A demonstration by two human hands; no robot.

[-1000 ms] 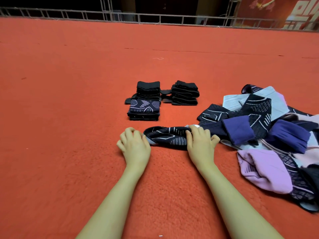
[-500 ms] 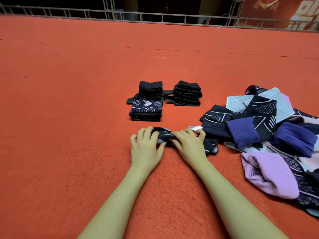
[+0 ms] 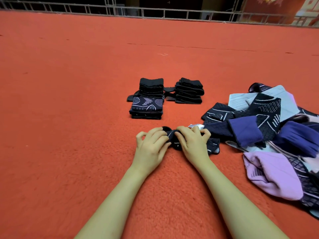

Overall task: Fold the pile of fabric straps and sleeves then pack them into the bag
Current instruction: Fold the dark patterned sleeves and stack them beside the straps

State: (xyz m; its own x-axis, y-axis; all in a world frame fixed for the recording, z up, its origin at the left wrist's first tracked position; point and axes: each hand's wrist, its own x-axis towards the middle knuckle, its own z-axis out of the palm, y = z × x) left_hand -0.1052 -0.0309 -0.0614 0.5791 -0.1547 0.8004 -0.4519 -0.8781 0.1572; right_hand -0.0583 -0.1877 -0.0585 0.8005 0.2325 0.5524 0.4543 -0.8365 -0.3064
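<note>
**Folding station: dark sleeve held by both hands on the carpet**

The left hand [image 3: 151, 147] and the right hand [image 3: 193, 144] lie side by side on the red carpet [image 3: 69, 118], both set on one dark patterned sleeve [image 3: 174, 138]. The fingers [image 3: 159, 133] of each hand are curled over the fabric and grip it; the sleeve is bunched between the two hands, and its free end [image 3: 213, 147] lies flat on the carpet just right of the right hand.

The unfolded pile [image 3: 269, 135] of black, navy, grey and lilac pieces lies to the right, its near edge just beside the held sleeve.

Beyond the hands stand three folded stacks: a patterned stack [image 3: 146, 107] nearest, a black stack [image 3: 151, 87] touching it behind, and a second black stack [image 3: 189, 90] to the right. A metal railing [image 3: 155, 12] borders the far edge of the carpet.
</note>
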